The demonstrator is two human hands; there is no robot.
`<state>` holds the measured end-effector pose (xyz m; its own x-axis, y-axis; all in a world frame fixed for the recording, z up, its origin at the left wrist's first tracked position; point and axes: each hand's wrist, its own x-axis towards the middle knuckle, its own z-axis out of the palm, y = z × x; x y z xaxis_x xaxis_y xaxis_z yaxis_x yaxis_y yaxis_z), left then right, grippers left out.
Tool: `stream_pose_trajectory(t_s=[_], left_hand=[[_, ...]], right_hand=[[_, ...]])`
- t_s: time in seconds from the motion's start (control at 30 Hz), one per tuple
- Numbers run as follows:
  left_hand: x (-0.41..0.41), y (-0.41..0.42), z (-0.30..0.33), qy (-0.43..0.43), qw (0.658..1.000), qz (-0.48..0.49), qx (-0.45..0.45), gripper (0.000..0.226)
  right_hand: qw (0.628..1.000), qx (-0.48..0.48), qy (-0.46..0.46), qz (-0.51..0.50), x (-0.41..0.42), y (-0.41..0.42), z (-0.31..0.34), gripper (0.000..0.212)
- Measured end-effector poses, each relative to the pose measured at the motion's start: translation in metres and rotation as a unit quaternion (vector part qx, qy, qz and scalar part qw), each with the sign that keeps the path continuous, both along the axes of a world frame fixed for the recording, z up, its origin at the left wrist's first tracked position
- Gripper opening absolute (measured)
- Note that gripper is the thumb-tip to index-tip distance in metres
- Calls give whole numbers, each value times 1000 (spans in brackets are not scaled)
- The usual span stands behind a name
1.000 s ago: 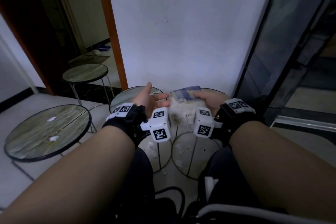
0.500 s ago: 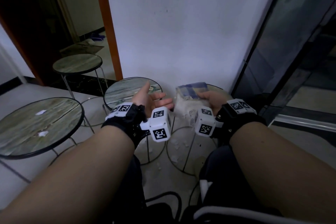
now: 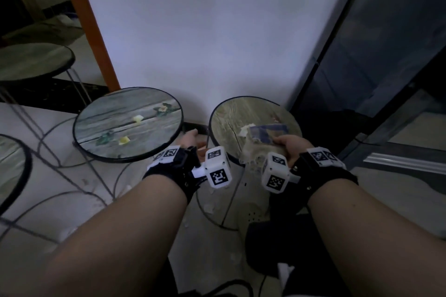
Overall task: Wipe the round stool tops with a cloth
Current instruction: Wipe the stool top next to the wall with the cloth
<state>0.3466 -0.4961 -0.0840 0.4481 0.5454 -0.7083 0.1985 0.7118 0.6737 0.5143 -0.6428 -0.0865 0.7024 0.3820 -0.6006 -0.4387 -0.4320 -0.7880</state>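
We grip the bunched cloth [image 3: 261, 142] in our right hand [image 3: 290, 146] over the right stool top [image 3: 243, 113], ready to wipe, while our empty left hand [image 3: 193, 141] hangs loosely uncurled between it and the crumb-strewn left stool top [image 3: 108, 125].

White wall [image 3: 205, 31], orange door frame [image 3: 89, 24], dark glass door [image 3: 386, 43]
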Motion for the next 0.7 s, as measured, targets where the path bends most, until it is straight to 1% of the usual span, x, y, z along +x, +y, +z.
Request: stream_pose_trajectory(t_s=[0.07,0.17,0.27,0.37,0.5,0.6,0.7], left_hand=[[14,5,-9,-10,1000,0,-23,63],[32,7,-25,-29,995,0,-93,82],[42,6,-37,-79,987,-1,-138,91],[40,2,-43,-116,980,-2,-164,103],[26,-2,-41,-120,975,-3,-185,110],[12,-4,-38,-115,977,0,-182,107],[-3,-7,-37,-126,972,-9,-197,114]], right_hand=[[1000,1,27,-1,7,4,-4,13],[999,0,52,-9,19,3,-12,16],[998,-2,58,-23,25,-1,-13,17],[997,3,64,-37,24,-6,-9,16],[997,1,53,-57,20,-13,-2,18],[998,-20,35,-44,14,-16,3,27],[998,-39,24,-41,5,-18,6,29]])
